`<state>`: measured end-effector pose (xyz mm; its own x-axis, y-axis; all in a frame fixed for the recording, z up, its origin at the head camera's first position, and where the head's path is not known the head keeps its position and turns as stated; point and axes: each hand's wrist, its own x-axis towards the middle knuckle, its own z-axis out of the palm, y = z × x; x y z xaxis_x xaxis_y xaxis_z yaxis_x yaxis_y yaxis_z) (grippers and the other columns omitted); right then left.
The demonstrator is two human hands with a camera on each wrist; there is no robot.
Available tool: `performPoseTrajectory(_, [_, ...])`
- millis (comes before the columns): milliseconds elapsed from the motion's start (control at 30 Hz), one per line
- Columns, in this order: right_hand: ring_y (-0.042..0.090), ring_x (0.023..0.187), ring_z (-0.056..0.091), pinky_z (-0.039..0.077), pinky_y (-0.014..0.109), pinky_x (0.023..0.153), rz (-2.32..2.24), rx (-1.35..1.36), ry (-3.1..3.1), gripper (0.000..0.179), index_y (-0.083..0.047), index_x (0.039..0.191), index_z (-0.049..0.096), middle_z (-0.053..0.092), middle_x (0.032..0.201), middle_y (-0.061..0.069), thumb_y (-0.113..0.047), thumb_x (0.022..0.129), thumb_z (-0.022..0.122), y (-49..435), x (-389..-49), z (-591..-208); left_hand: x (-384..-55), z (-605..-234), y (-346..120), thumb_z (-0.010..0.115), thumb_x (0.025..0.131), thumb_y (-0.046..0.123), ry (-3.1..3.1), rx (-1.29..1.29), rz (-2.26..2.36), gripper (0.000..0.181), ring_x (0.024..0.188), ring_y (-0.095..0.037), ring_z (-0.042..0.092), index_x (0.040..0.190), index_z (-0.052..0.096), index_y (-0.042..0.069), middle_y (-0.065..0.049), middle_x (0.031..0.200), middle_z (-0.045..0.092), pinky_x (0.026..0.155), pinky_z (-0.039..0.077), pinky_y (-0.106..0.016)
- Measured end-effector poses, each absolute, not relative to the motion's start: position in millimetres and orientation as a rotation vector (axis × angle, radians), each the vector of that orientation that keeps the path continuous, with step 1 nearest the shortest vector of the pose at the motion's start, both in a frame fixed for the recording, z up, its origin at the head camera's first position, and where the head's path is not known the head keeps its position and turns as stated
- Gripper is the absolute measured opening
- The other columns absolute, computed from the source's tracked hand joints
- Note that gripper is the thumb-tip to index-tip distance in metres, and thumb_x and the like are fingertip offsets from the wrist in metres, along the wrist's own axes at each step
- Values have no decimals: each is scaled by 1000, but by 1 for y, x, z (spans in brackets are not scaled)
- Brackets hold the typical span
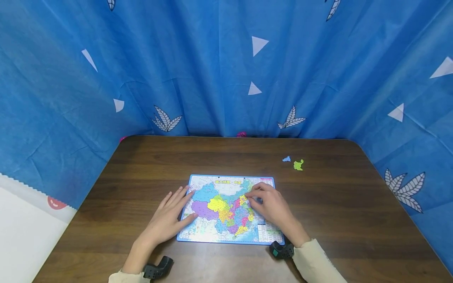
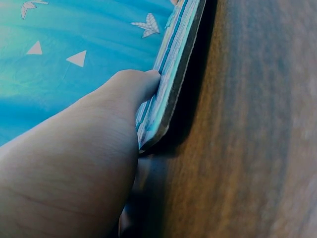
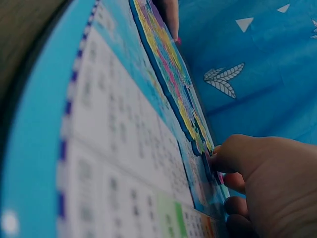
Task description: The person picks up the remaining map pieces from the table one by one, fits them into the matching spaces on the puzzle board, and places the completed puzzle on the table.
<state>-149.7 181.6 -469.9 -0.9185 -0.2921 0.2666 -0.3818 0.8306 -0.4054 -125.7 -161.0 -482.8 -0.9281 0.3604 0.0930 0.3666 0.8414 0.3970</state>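
A map puzzle board [image 1: 205, 232] with a blue rim lies on the table, many coloured pieces set in its middle. My left hand [image 1: 169, 220] rests on the board's left side, fingers spread and fairly straight; in the left wrist view its thumb [image 2: 143, 82] touches the board's face near the edge. Over the upper right of the map, my right hand [image 1: 270, 202] has thumb and forefinger together, pinching a small puzzle piece [image 1: 243, 199] at the yellow area. The fingertips hide most of that piece. In the right wrist view the right hand [image 3: 272, 178] presses low against the map.
Two loose pieces, one light blue [image 1: 286, 159] and one green [image 1: 298, 165], lie on the brown wooden table [image 1: 336, 196] beyond the board to the right. A blue patterned curtain [image 1: 219, 70] hangs behind the table. White cloth [image 1: 28, 228] shows at the far left.
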Motion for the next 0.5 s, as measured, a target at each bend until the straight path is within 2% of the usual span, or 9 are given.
performPoseTrajectory(233, [5, 96, 57, 54, 27, 83, 722, 548, -2810, 17, -30, 100, 76, 63, 103, -16, -29, 83, 76, 183, -150, -473, -126, -484, -162, 50, 88, 66, -3004, -588, -634, 76, 149, -24, 16, 151, 32, 27, 2, 161, 21, 119, 11, -53])
performPoseTrajectory(500, [1, 97, 57, 54, 28, 85, 946, 559, -2812, 10, -34, 96, 72, 62, 104, -21, -31, 86, 73, 189, -154, -474, -125, -484, -162, 52, 88, 65, -2999, -588, -648, 76, 149, -25, 17, 151, 33, 27, 2, 161, 22, 119, 11, -53])
